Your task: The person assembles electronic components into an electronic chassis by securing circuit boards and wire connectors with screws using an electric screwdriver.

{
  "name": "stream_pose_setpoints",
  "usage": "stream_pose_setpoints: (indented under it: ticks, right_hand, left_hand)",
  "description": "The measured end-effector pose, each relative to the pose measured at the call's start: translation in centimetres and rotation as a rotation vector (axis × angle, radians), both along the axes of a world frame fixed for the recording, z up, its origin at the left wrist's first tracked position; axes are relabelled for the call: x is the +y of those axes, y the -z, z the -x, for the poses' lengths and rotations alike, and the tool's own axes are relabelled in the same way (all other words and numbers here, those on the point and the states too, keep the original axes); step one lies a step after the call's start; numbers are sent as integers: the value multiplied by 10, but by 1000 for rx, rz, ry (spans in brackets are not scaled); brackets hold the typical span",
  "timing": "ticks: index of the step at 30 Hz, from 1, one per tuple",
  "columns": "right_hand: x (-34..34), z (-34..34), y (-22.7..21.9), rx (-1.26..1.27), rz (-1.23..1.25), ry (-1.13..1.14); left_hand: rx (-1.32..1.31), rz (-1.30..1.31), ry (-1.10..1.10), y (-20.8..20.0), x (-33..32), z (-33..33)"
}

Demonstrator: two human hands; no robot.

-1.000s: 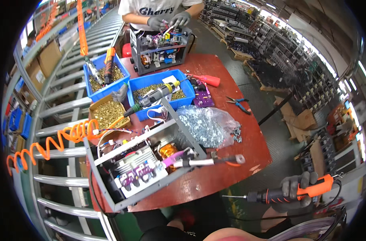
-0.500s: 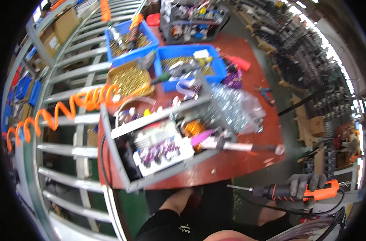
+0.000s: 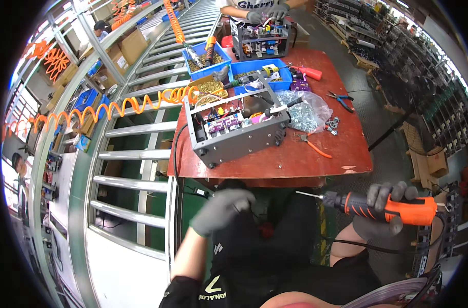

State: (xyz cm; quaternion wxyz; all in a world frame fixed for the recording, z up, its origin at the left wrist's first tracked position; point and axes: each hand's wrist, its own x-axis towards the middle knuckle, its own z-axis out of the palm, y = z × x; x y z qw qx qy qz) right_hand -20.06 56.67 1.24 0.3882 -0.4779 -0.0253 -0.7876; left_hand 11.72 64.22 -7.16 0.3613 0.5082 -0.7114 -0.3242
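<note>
My right hand, in a dark grey glove, is wrapped round an orange and black electric screwdriver, whose thin bit points left. A black cord hangs from its rear end. My left hand, also gloved, is over my lap below the table edge. Its fingers are curled together, and what they hold, if anything, cannot be made out. Beyond it on the red table stands an open-topped grey metal case with purple and white electronic parts inside. A white and black tool lies across its right rim.
Blue bins of screws stand behind the case. A clear bag of metal hardware, orange-handled cutters and blue-handled pliers lie to its right. A roller conveyor runs along the left. Across the table, a person's gloved hands touch another case.
My left hand has come into view from below. The view has shifted, so the case looks smaller and farther, and a co-worker now shows. My right hand keeps hold of the electric screwdriver.
</note>
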Motion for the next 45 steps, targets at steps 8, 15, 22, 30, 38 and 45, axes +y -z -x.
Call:
stream_pose_setpoints:
  ticks: [8, 15, 22, 30, 38, 45]
  right_hand:
    - [-49, -24, -30, 174, 90, -460]
    - [-102, -106, -60, 251, 27, -452]
    - [-128, -161, -59, 392, 22, -453]
    - [-119, -123, -33, 337, -290, -386]
    - [-120, -99, -14, 312, -185, -501]
    - [-105, -92, -8, 236, -358, -395]
  left_hand:
    - [-217, 192, -314, -94, -82, -72]
    - [-117, 110, -361, -68, -118, -116]
    - [-270, 306, -188, -55, -147, -124]
    - [-367, 259, -104, -57, -153, -118]
    - [-458, 208, -174, -58, -149, -113]
    - [-398, 156, -173, -60, -148, -105]
